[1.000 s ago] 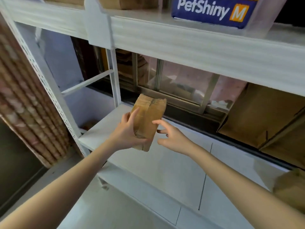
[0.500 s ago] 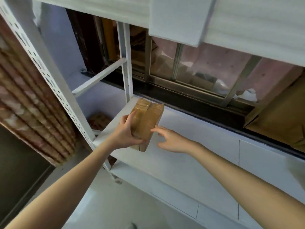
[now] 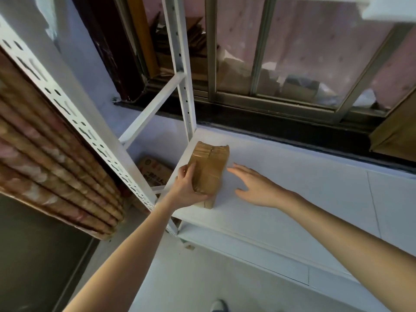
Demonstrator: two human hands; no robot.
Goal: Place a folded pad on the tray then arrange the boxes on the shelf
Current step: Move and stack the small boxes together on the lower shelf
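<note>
A small brown taped cardboard box [image 3: 210,170] stands on end at the left end of the white shelf [image 3: 292,188], close to the rear upright post. My left hand [image 3: 188,189] grips its lower left side, fingers curled round the near edge. My right hand [image 3: 254,184] hovers just right of the box with fingers spread and straight, a small gap from it, holding nothing. No pad or tray is in view.
A white perforated upright [image 3: 74,118] and a diagonal brace [image 3: 153,109] frame the shelf's left end. A printed carton [image 3: 155,171] lies on a lower level. A large brown box [image 3: 396,129] sits at the far right. A window [image 3: 292,52] is behind; a curtain [image 3: 45,165] hangs left.
The box has come down and left onto the shelf's left end. My right hand has let go of it and drawn away to the right. The view has tilted down.
</note>
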